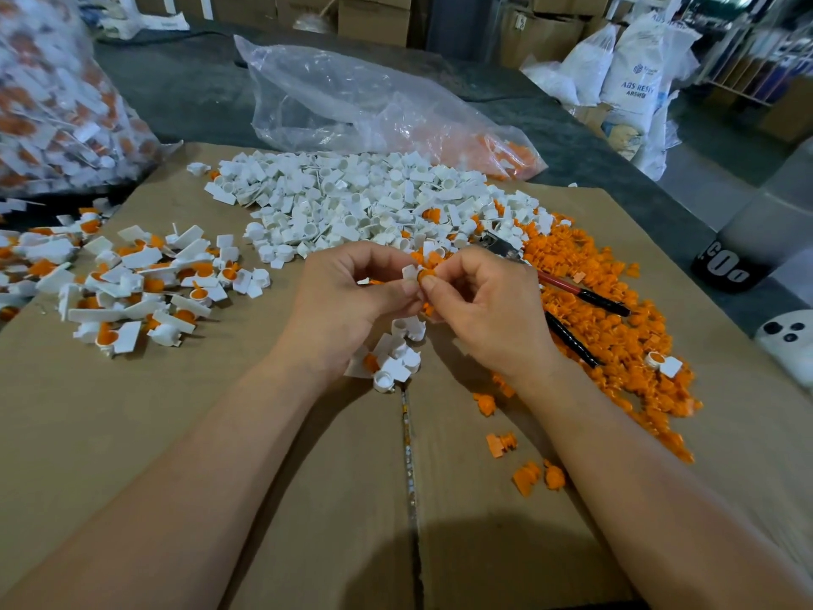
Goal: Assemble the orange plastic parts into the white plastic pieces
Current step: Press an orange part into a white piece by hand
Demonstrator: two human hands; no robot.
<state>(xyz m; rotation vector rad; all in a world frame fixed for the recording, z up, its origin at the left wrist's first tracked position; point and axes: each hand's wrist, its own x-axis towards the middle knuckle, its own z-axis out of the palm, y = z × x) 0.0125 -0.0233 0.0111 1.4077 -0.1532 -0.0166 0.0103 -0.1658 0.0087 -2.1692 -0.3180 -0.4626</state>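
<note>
Above the middle of the brown cardboard sheet [176, 433], I see the left hand [352, 292] pinching a small white plastic piece [410, 271]. The right hand [488, 301] pinches a small round orange plastic part [426, 275] against it. Fingertips cover most of both, so I cannot tell how deep the orange sits. Only a flat white tab and an orange rim show. Behind the hands lies a heap of white pieces [352, 204], with a spread of orange parts [616, 310] on the right and a pile of joined pieces [132, 284] on the left. A tool [580, 297] with red and black handles lies half hidden behind the right hand. A clear plastic bag [352, 94] lies beyond the heap.
</note>
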